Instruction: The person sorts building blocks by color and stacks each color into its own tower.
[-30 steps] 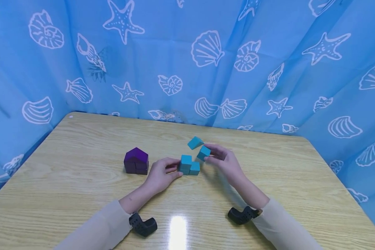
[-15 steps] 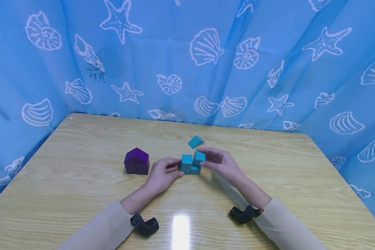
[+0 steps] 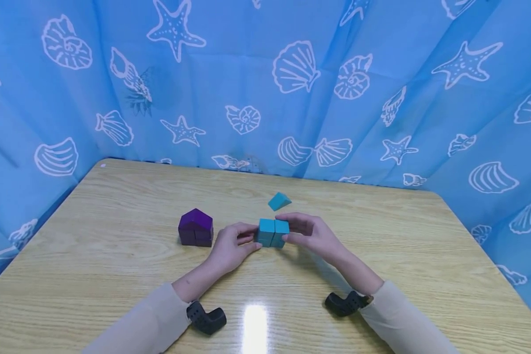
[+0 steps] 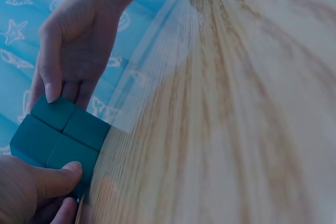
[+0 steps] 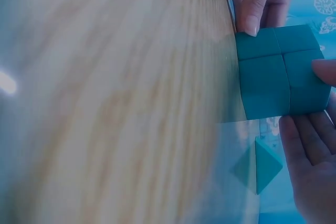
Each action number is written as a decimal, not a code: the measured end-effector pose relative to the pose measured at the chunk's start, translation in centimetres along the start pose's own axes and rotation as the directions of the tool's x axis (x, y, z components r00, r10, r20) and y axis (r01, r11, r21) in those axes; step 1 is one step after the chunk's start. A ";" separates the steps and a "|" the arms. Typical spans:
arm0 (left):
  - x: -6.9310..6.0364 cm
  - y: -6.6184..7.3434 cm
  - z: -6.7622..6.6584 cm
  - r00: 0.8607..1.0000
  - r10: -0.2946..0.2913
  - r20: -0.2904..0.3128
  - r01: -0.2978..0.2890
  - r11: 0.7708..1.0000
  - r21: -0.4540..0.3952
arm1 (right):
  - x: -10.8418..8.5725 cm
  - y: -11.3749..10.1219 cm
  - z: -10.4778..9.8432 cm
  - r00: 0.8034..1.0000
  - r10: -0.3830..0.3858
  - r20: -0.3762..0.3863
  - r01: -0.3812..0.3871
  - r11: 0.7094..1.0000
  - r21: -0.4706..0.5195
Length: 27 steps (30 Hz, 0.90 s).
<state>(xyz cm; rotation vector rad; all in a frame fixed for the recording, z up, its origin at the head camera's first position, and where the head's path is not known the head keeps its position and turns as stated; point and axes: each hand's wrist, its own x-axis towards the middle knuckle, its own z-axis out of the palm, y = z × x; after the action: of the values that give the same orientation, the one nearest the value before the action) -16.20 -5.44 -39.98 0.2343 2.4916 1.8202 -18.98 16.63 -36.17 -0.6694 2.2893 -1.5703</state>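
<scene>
Four-square in the middle of the table, a stack of several blue blocks (image 3: 266, 231) stands two wide and two high. My left hand (image 3: 232, 248) grips its left side near the bottom, thumb (image 4: 65, 178) on the front face. The upper right blue block (image 5: 307, 80) is pinched between the thumb and fingers of my right hand (image 3: 316, 238); it sits level with its neighbour on the left. Thin seams show between the blocks in both wrist views. Behind the stack lies a loose blue triangular block (image 3: 279, 200).
To the left stands a purple block house (image 3: 195, 228) with a pointed top. A blue shell-patterned curtain (image 3: 243, 73) hangs behind the wooden table (image 3: 137, 196). Black wrist devices (image 3: 206, 318) sit on both sleeves.
My right hand has brought its blue block left and set it on the lower right block, against the upper left one. My left hand keeps its hold on the stack.
</scene>
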 end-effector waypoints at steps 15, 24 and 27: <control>0.0 0.1 0.1 1.000 -0.002 -0.022 0.002 1.000 -0.001 | 0.4 -0.1 -0.6 0.999 -0.016 0.039 0.017 1.000 -0.021; 0.0 -0.1 0.1 1.000 0.004 -0.014 -0.004 1.000 -0.005 | 0.6 0.4 -1.9 0.991 -0.097 0.094 0.091 0.994 0.067; 0.0 0.0 0.1 1.000 0.005 -0.007 -0.005 1.000 -0.013 | 0.7 0.8 -2.5 0.992 -0.111 0.060 0.105 0.990 0.097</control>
<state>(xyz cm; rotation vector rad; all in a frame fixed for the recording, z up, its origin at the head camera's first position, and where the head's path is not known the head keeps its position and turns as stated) -16.24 -5.37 -40.04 0.2347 2.4852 1.8413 -20.95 18.47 -36.03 -0.8208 2.1500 -1.6668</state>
